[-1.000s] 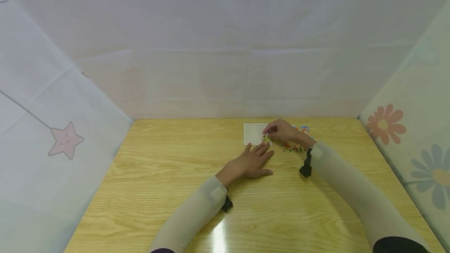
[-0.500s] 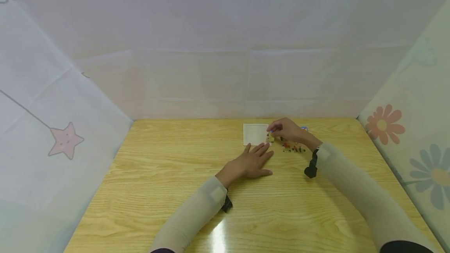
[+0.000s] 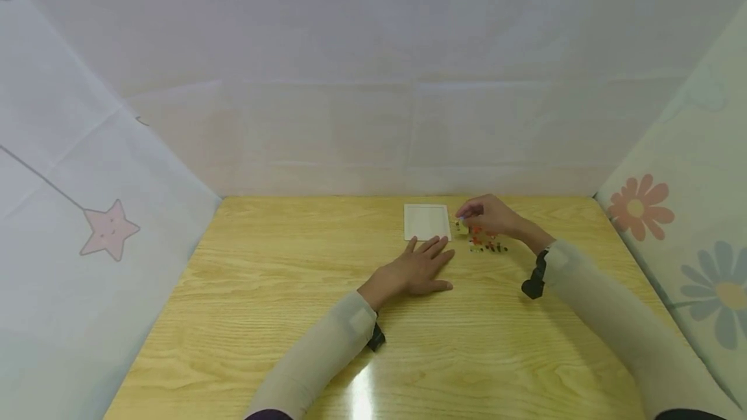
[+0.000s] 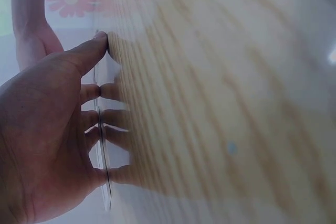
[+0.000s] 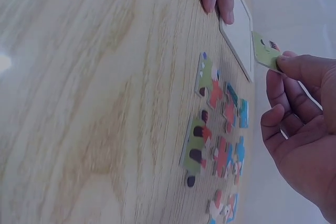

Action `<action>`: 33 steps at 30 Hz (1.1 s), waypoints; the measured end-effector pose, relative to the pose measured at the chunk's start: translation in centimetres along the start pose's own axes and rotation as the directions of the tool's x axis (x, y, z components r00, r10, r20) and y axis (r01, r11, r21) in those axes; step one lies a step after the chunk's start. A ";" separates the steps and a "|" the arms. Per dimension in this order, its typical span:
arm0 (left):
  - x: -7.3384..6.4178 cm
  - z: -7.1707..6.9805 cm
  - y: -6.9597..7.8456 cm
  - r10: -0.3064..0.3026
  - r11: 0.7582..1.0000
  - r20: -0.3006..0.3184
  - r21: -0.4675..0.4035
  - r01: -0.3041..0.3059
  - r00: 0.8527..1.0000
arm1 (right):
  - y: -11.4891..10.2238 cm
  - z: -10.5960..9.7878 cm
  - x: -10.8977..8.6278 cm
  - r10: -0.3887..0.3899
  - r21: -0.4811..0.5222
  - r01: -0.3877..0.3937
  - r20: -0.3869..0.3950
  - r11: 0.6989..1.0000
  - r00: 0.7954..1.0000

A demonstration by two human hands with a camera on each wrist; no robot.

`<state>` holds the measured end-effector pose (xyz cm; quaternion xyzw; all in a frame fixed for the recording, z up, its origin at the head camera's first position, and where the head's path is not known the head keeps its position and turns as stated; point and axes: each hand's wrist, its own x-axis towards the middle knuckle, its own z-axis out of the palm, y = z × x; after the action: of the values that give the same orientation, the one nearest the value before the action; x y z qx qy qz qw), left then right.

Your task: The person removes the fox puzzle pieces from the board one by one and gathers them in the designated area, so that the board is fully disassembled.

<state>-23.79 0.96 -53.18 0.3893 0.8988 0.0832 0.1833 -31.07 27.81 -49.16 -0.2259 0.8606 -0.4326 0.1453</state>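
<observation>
A green jigsaw puzzle piece (image 5: 266,52) is pinched between the thumb and fingers of my right hand (image 3: 489,214), held just above the table to the right of the puzzle board. The white framed puzzle board (image 3: 428,222) lies flat at the back of the table, its inside bare. My left hand (image 3: 413,269) lies spread on the table, fingertips on the board's near edge. Several loose puzzle pieces (image 5: 222,153), green, red and blue, lie below the right hand; in the head view that hand partly covers them.
The wooden table (image 3: 280,290) meets a pale cloth backdrop (image 3: 327,122) behind the board. Patterned side cloths (image 3: 671,225) border it left and right. Light glares off the front of the tabletop.
My right hand has moved right with the green puzzle piece, from over the board's right side to beside it. The left hand has stayed in place.
</observation>
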 end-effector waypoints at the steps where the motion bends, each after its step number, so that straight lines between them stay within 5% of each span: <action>1: -0.3 -0.4 0.4 -0.008 1.000 0.002 0.019 0.008 1.000 | 0.2 -0.2 -0.2 -0.001 0.010 0.001 0.004 1.000 1.000; 6: -1.4 -1.8 1.9 -0.022 0.993 0.003 0.113 0.021 1.000 | 0.8 -1.1 -1.3 0.024 0.065 -0.025 0.023 0.998 0.999; 18: 0.2 0.2 0.3 -0.008 1.000 -0.008 0.004 0.008 1.000 | 1.1 -2.1 -4.9 0.089 0.101 -0.092 0.030 0.991 0.996; 22: 0.0 0.1 0.5 -0.006 1.000 -0.006 -0.022 0.006 1.000 | 1.5 -2.5 -5.8 0.086 0.078 -0.087 0.011 0.993 0.996; 28: -0.4 -0.3 0.9 -0.009 0.998 -0.007 0.060 0.009 1.000 | 2.2 -3.0 -7.1 0.065 0.056 -0.065 0.006 0.996 0.998; 33: -0.1 0.0 0.6 -0.002 1.000 0.003 0.001 0.002 1.000 | 2.7 -3.5 -8.3 0.073 0.058 -0.074 0.017 0.996 0.997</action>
<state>-23.34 1.24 -52.94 0.3886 0.8991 0.0819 0.1844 -26.23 35.90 -48.82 -0.1931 0.8543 -0.4502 0.1739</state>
